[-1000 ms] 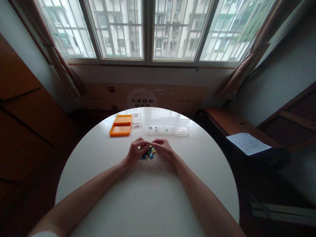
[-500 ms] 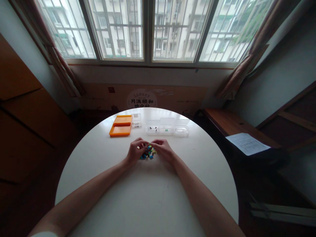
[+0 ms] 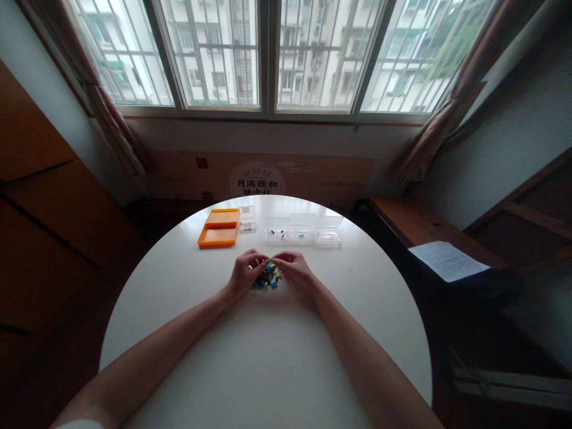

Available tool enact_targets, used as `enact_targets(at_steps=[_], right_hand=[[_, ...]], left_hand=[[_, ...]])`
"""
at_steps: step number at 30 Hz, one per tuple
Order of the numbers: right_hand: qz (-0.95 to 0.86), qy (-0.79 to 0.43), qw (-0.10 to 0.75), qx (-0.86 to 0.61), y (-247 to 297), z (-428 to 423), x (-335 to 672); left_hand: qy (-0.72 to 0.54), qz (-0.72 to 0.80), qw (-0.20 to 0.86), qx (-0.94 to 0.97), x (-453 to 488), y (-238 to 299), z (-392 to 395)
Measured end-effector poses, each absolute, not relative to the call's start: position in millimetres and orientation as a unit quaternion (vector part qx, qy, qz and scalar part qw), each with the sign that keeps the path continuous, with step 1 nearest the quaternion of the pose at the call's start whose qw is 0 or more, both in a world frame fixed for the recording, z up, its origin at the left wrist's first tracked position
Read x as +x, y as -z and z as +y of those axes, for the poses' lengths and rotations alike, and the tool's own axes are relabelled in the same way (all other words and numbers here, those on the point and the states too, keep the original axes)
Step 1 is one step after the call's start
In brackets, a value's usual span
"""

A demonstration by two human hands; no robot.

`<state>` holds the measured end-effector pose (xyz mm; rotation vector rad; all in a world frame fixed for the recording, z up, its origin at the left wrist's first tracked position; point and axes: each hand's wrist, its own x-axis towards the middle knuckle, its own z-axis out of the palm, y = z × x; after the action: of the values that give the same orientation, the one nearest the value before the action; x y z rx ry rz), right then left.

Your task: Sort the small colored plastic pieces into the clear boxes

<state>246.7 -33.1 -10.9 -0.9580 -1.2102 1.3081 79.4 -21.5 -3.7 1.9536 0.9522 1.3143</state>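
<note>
A small heap of colourful little pieces, blue, green and yellow, lies in the middle of the round white table. My left hand rests at the heap's left side with its fingers curled and pinched over it. From the right, my right hand meets it, fingers also curled together above the pieces. The fingertips of both hands nearly touch over the heap. What they pinch is too small to make out.
An open orange case lies at the far left of the table. Beside it sit a small clear box and a row of clear lidded boxes holding a few small parts. A wooden bench with a paper sheet stands right.
</note>
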Motion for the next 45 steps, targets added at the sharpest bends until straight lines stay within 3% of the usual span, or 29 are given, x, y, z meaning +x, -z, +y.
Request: enact_targets(at_steps=[45], right_hand=[[-0.499,-0.557,0.529,-0.402,5.8,-36.3,245.9]], left_hand=[[-0.486,0.352,0.288,0.746,78.9,0.9,-22.7]])
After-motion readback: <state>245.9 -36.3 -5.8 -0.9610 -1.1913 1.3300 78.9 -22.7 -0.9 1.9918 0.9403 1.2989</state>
